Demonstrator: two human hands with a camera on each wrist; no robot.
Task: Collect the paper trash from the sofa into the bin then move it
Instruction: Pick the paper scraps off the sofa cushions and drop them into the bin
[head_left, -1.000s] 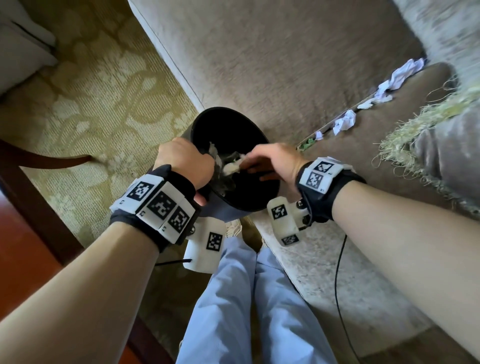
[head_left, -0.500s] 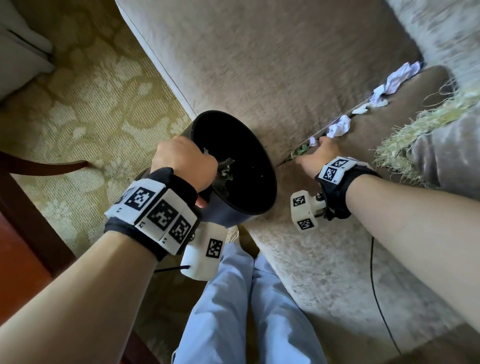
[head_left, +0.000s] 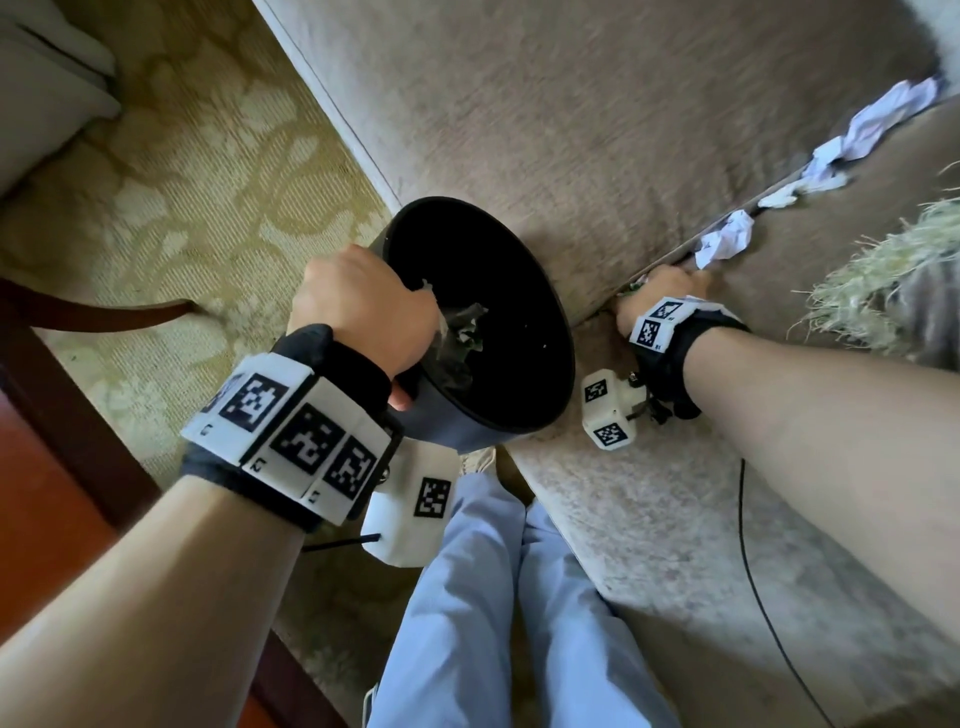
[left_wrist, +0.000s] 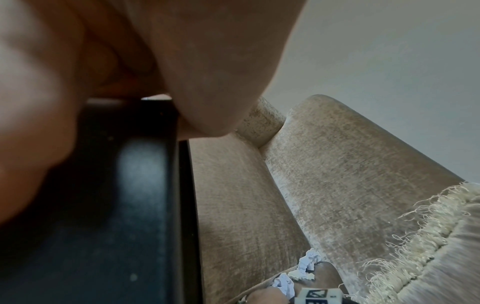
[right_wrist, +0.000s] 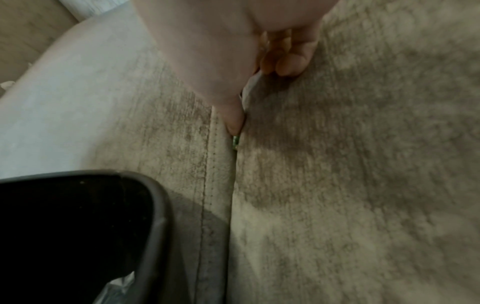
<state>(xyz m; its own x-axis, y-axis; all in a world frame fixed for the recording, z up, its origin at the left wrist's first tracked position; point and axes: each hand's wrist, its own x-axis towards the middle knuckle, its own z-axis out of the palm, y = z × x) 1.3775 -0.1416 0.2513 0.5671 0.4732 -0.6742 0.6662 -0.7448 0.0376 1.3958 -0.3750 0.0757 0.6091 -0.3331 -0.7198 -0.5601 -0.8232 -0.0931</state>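
Note:
My left hand grips the near rim of the black bin, held tilted against the sofa's front edge; crumpled paper lies inside. My right hand is down at the seam between two seat cushions. In the right wrist view its thumb and curled fingers pinch a grey paper scrap in the seam, with a small green scrap just below the thumb tip. A crumpled white paper lies right beyond the hand, and more white papers trail along the seam.
A fringed throw lies on the sofa right of the seam. A patterned rug covers the floor, with a dark wooden table at the left. My legs in light blue trousers stand against the sofa front. A cable crosses the near cushion.
My right hand left the bin's mouth, moved right to the cushion seam and then further along it toward the white paper. The left hand kept hold of the bin.

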